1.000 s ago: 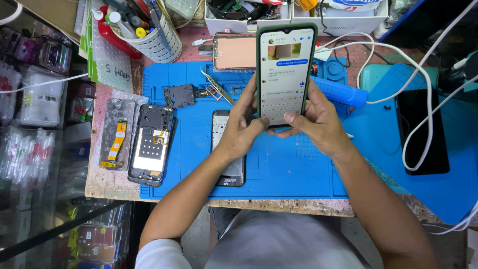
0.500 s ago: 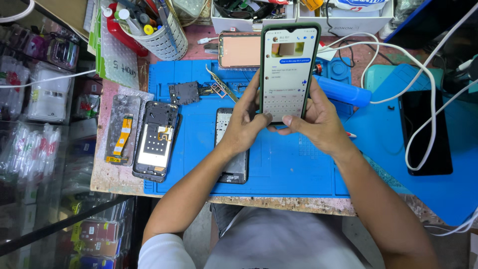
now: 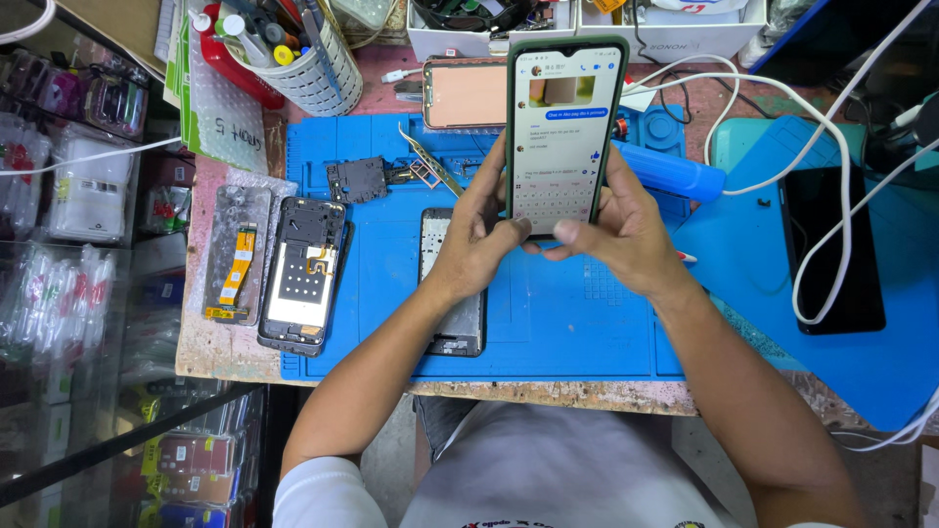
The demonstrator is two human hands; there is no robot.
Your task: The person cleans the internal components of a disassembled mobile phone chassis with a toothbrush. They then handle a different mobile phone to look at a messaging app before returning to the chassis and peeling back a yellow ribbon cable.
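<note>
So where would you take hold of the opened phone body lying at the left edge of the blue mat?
Probably by its two long side rails, coming straight down from above. The opened phone body lies flat, open side up, with board and flex exposed in the middle, so only the dark frame edges look safe. Both hands are busy: left hand and right hand hold the green-cased phone.
</note>
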